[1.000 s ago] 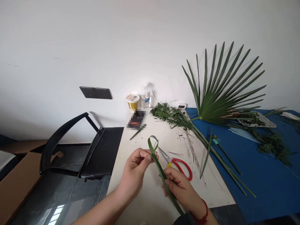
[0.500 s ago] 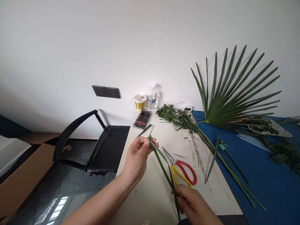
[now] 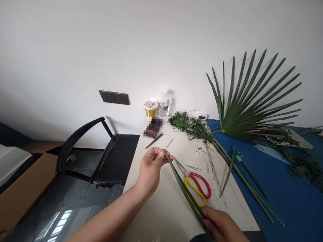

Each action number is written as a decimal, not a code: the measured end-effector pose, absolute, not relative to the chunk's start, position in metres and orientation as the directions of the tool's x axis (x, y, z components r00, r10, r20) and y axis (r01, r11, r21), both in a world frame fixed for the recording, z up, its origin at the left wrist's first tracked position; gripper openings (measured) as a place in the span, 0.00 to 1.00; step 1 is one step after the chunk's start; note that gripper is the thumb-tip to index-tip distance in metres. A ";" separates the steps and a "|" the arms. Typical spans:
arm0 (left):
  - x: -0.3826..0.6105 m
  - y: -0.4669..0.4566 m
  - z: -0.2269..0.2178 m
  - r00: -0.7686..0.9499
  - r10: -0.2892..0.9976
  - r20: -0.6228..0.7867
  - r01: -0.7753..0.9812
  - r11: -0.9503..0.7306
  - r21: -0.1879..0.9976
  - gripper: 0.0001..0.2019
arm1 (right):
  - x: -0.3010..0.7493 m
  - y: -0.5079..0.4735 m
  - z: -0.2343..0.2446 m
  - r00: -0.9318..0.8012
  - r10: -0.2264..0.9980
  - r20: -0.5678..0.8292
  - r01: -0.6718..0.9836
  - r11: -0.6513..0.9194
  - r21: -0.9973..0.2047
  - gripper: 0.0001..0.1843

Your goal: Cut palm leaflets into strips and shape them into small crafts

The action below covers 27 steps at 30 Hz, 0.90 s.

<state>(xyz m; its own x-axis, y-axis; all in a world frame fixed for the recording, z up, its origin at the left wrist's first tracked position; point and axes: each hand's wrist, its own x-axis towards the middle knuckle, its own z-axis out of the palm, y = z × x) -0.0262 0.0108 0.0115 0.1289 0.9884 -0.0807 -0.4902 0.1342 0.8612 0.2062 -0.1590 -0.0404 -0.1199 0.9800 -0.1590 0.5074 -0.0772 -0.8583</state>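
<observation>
— what does the person's left hand [image 3: 150, 165] have?
— the upper end of a long green leaf strip [image 3: 183, 189]. thumb and forefinger are pinched shut on it, and the other fingers are curled in beneath.
— and the right hand [image 3: 222, 226]?
— it sits low at the bottom edge of the view, partly cut off. its fingers are closed around the strip's lower end.
— so where does the strip lie?
— it does not lie. it is stretched straight between the two hands, above the white table [image 3: 161, 208], slanting from upper left down to lower right.
— what is near it?
— scissors [image 3: 198, 186] with one red and one yellow handle lie on the table just behind the strip, blades pointing toward the left hand.
— further back?
— a heap of green cuttings [image 3: 189, 123] lies by the wall, with a yellow cup [image 3: 150, 109] and a clear bottle [image 3: 164, 100] beside it. a fan-shaped palm frond [image 3: 249, 104] stands spread out over a blue cloth [image 3: 282, 195] on the right, and long leaf blades run across the seam between cloth and table.
— and to the left?
— a black chair [image 3: 111, 158] stands against the table's edge.
</observation>
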 end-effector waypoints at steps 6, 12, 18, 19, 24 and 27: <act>-0.029 0.012 0.008 0.184 0.975 -0.120 -0.443 0.192 0.876 0.10 | 0.210 -0.138 -0.021 -0.080 0.957 -0.278 0.658 -0.158 -0.736 0.10; -0.025 0.000 0.003 0.185 0.975 -0.126 -0.394 0.191 0.899 0.09 | 0.189 -0.111 -0.014 -0.084 0.983 -0.163 0.694 -0.060 -0.717 0.10; -0.023 -0.011 -0.004 0.227 0.964 -0.140 -0.188 0.184 0.965 0.10 | 0.155 -0.081 -0.001 -0.103 0.995 -0.009 0.632 0.059 -0.773 0.08; -0.022 -0.011 -0.004 0.249 0.958 -0.144 -0.166 0.189 0.968 0.10 | 0.152 -0.078 -0.001 -0.093 0.995 0.018 0.632 0.073 -0.772 0.08; -0.021 -0.011 -0.002 0.335 0.930 -0.151 -0.068 0.183 0.981 0.09 | 0.141 -0.066 -0.002 -0.066 0.992 0.107 0.654 0.124 -0.746 0.13; -0.021 -0.012 -0.006 0.323 0.936 -0.138 -0.065 0.167 0.984 0.10 | 0.134 -0.065 -0.004 -0.069 0.989 0.133 0.661 0.145 -0.736 0.16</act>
